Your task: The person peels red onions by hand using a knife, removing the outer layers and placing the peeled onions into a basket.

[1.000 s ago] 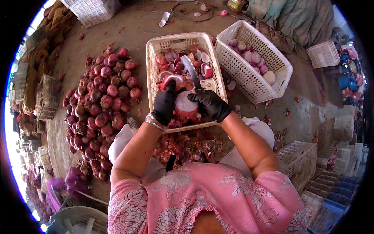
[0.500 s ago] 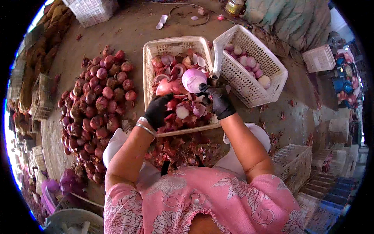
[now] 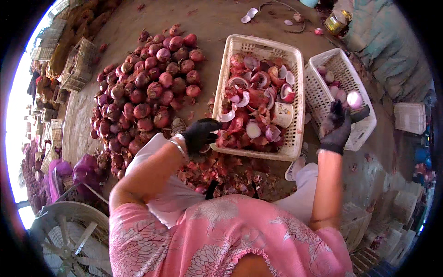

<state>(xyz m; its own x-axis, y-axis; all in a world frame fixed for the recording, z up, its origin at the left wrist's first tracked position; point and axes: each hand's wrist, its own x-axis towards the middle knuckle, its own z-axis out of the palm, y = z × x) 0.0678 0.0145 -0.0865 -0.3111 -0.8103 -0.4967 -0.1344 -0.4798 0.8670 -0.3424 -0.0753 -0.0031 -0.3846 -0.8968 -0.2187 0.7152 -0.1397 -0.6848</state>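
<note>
My left hand (image 3: 199, 136), in a black glove, is at the near left corner of a white plastic crate (image 3: 299, 108) of onion skins. Its fingers are loosely bent and apart, with nothing visible between them. My right hand (image 3: 336, 128), also gloved in black, reaches over a second white crate (image 3: 368, 136) holding peeled onions. Just beyond its fingertips sits a pale purple peeled onion (image 3: 354, 99). From this hand a dark, bar-shaped thing (image 3: 360, 114) sticks out to the right; blur hides its kind. Red skins, cut onion rings and a whitish cup (image 3: 283, 114) lie in the first crate.
A large heap of unpeeled red onions (image 3: 143, 97) covers the floor at left. Loose skins (image 3: 221, 177) litter the floor between my legs. A big fan (image 3: 67, 244) stands at the lower left. Another white crate (image 3: 410, 117) is at far right, near a greenish cloth (image 3: 387, 51).
My right hand has moved right with the peeled onion, which is now out of its fingers over the second crate. My left hand has drawn back from the skins. The view has shifted.
</note>
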